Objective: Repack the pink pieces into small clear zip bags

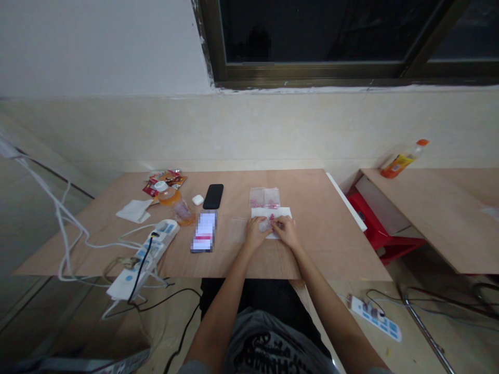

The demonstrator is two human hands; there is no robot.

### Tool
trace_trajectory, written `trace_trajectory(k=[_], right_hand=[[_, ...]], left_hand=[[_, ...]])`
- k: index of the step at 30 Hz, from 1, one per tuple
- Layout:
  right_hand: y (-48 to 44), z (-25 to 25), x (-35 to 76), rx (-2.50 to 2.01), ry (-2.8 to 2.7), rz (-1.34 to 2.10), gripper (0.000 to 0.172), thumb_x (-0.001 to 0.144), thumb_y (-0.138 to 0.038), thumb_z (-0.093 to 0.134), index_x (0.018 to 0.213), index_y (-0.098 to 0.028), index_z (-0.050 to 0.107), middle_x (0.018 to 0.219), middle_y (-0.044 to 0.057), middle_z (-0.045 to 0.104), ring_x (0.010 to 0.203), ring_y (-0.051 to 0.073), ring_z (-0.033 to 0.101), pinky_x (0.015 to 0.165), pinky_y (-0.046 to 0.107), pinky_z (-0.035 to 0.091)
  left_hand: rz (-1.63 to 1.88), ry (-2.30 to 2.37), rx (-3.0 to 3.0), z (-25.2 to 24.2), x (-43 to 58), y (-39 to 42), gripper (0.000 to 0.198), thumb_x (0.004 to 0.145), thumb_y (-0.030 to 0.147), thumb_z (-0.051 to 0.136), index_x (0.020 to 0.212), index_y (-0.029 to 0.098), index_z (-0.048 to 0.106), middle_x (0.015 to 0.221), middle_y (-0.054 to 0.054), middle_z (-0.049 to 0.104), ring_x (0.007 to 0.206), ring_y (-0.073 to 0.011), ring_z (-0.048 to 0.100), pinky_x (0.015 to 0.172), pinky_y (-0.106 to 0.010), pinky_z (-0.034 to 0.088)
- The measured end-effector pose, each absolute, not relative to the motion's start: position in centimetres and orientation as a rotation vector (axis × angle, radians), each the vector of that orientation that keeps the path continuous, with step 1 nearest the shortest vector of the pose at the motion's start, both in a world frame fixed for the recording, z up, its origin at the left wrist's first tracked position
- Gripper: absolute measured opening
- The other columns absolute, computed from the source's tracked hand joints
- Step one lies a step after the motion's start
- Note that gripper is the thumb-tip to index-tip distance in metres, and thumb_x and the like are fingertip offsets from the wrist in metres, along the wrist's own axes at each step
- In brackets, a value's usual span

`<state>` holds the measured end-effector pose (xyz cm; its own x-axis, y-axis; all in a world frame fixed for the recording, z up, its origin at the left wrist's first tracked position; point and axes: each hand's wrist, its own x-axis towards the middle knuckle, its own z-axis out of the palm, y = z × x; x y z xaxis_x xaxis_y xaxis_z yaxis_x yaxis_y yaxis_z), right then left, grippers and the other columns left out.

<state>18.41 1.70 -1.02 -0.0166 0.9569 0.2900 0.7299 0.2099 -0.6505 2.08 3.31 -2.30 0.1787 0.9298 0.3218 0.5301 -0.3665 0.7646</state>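
Note:
Both hands meet over a white sheet [286,211] on the wooden table. Between them is a small clear plastic bag [264,225], its left side in the closed fingers of my left hand [254,231]. My right hand [286,229] has its fingers pinched together at the bag's right side, over small reddish bits [272,217]; what exactly they grip is too small to tell. Just beyond the sheet lie two clear bags [264,197] with reddish bits in them. Another flat clear bag [238,229] is left of my left hand.
To the left are a lit phone [204,231], a black phone [213,197], a white case [197,200], an orange drink bottle [175,203], tissues [133,211], wrappers [171,180] and a power strip [144,259] with cables. A red stool [376,228] stands between the tables.

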Motion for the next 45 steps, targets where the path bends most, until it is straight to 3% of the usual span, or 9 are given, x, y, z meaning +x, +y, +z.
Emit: trace_trajectory(k=[12,23,32,45], right_hand=[[2.15,-1.48,18.47,-1.823,-1.645,0.353,0.028,0.088,-0.036,0.048,0.107,-0.024,0.065,0.083,0.003,0.066,0.086,0.020,0.055,0.077,0.032,0.030],[2.04,-0.76,18.12,-1.871,-1.699,0.367,0.025,0.089,-0.035,0.048,0.104,-0.027,0.066,0.085,0.002,0.065,0.086,0.020,0.052,0.077,0.032,0.027],[2.10,-0.87,18.08,-1.877,-1.694,0.346,0.024,0.088,-0.036,0.049,0.101,-0.026,0.067,0.083,0.002,0.064,0.085,0.019,0.052,0.076,0.031,0.027],[2.18,-0.88,18.09,-1.879,-1.665,0.353,0.025,0.088,-0.039,0.048,0.097,-0.025,0.067,0.082,0.002,0.065,0.083,0.019,0.052,0.075,0.030,0.027]], left_hand=[[1.124,1.350,1.925,-2.67,2.18,3.41,0.045,0.063,0.029,0.081,0.104,0.020,0.063,0.105,-0.006,0.066,0.103,-0.0237,0.059,0.093,-0.041,0.045],[1.312,1.279,1.531,-2.56,1.72,3.58,0.049,0.063,0.032,0.080,0.106,0.019,0.062,0.105,-0.007,0.066,0.099,-0.0210,0.062,0.089,-0.037,0.049],[1.151,1.306,1.787,-2.29,1.99,3.20,0.046,0.065,0.029,0.080,0.105,0.019,0.062,0.108,-0.007,0.065,0.107,-0.0222,0.059,0.096,-0.040,0.045],[1.128,1.337,1.844,-2.36,2.03,3.27,0.046,0.065,0.029,0.080,0.106,0.019,0.062,0.107,-0.007,0.065,0.106,-0.0223,0.058,0.094,-0.039,0.046]])
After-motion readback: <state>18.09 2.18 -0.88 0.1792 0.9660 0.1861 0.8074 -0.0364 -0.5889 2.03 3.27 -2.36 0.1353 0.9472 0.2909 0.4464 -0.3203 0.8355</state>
